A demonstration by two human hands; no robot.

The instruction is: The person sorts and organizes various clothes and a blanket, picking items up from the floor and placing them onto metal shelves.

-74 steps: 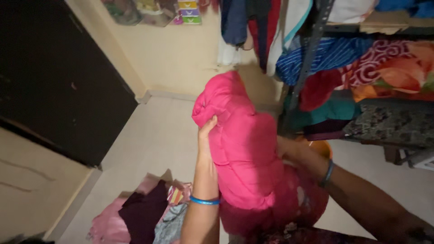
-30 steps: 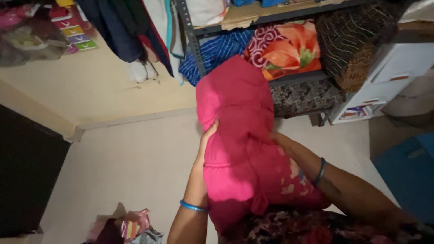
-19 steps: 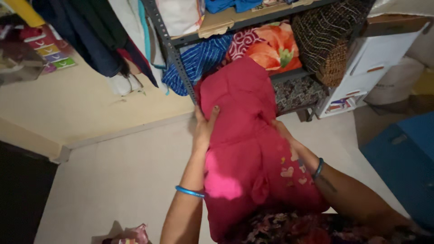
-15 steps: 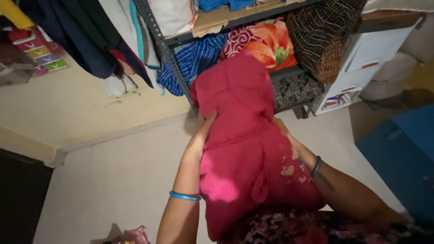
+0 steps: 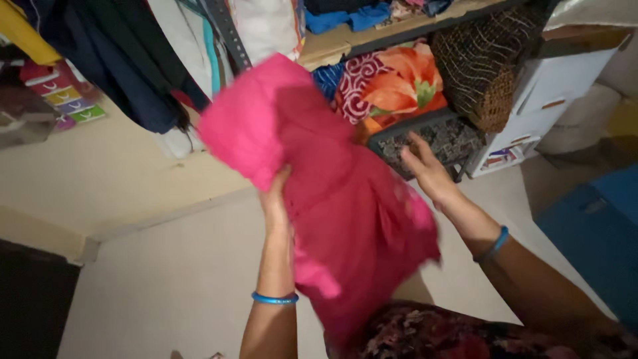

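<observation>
Since before, our right hand has let go, fingers apart; our left hand is clamped on the soft, light pink garment at its upper fold.

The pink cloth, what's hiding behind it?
Behind the pink cloth stands a shelf with a flowery orange bundle and a blue striped cloth peeking out. The left hand holds it; the rest behind is covered.

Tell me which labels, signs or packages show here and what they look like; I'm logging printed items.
Coloured label strips: upper left, on the wall side; stacked small bands of red, yellow, purple and green.
White box: right, beside the woven basket; angular, with small orange marks.
Printed panel: under that box; white, with red and blue patches.
</observation>
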